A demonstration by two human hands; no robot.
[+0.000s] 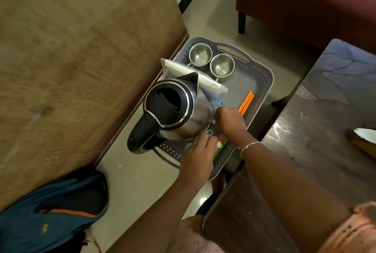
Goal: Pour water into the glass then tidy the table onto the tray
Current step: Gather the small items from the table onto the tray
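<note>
so the grey tray (262, 81) is sitting low in the gap between two tables; the steel kettle (183, 114) is on its near end, handle hanging over the edge; two steel cups (200, 55) side by side at the far end, orange sticks (246, 103) along the right wall; left hand (198, 151) is down at the kettle's base, right hand (230, 119) curled up just beside its body; honestly can't tell whether either one is gripping anything

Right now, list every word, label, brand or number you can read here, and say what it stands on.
No words or numbers are legible anywhere.
The blue bag bears a small yellow zigzag emblem, no letters.
The kettle and tray show no markings.
</note>
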